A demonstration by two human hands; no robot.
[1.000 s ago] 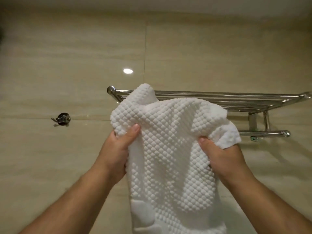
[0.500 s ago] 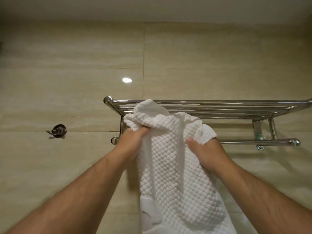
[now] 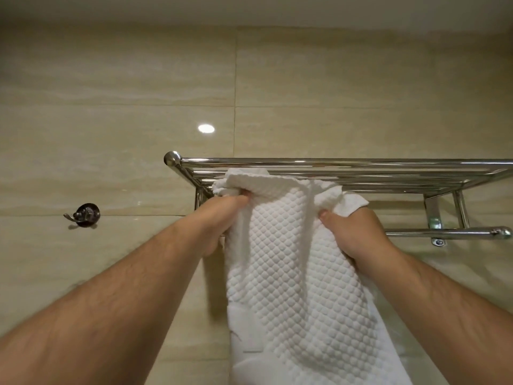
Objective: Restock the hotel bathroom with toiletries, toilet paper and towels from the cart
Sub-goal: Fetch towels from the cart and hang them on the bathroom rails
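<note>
Both hands have carried the towel (image 3: 294, 259) up closer to the rack (image 3: 361, 168) compared with a second ago, and the cloth's bunched narrower now too. It's a white towel with a bumpy waffle texture, sitting just right of the middle of the frame. Its crumpled top edge is right up at the rack's front rails, though I can't tell if it's actually lying on them. The rest hangs straight down and runs off the bottom edge.

The left hand (image 3: 222, 218) is clamped on the top left bunch, thumb pressing into the front and fingers hidden behind the cloth. The right hand (image 3: 352, 234) pinches the top right corner the same way, thumb on the front. Both forearms reach in from the bottom corners.

The chrome rack runs from the centre out to the right edge. A single bar (image 3: 444, 232) hangs below it at right, partly hidden behind the right hand.

Further out, a dark metal hook (image 3: 86, 214) sits on the beige tiled wall (image 3: 111, 79) at mid left. A bright glare spot (image 3: 206, 128) shows on the tile above the rack's left end.
</note>
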